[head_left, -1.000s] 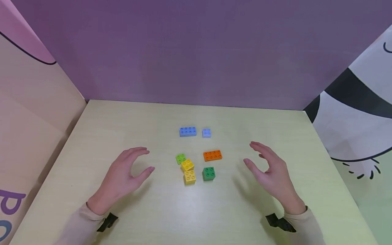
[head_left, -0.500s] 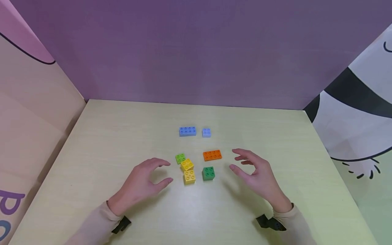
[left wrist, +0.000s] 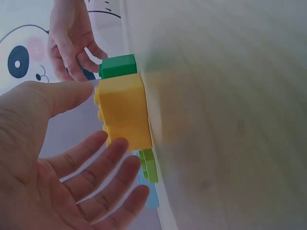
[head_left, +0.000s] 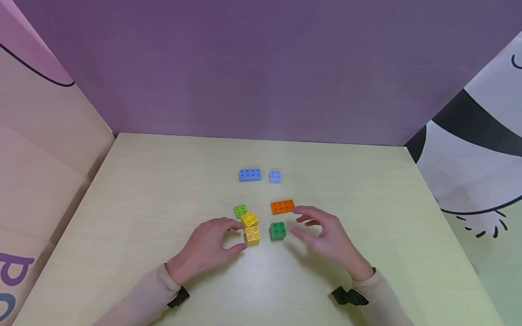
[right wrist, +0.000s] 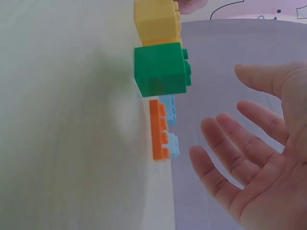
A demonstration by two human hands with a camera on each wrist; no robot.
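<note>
In the head view my left hand (head_left: 205,246) is at the left side of the near yellow toy brick (head_left: 252,235), thumb and fingers spread apart; I cannot tell whether they touch it. A second yellow brick (head_left: 249,219) sits just behind, beside a flat light green brick (head_left: 240,211). My right hand (head_left: 326,235) hovers right of the dark green brick (head_left: 278,231), fingers loosely bent and holding nothing. Its fingertips come close to the flat orange brick (head_left: 282,207). The right wrist view shows a gap between those fingers and the green brick (right wrist: 160,69).
Farther back on the pale wooden table (head_left: 183,158) lie a long blue brick (head_left: 250,175) and a small blue brick (head_left: 275,177). A purple panel (head_left: 261,72) rises behind the table's far edge, with printed panels on both sides.
Both hands have moved inward toward the bricks: the left hand to the right, up to the yellow ones, the right hand to the left, near the green one. The bricks have stayed put.
</note>
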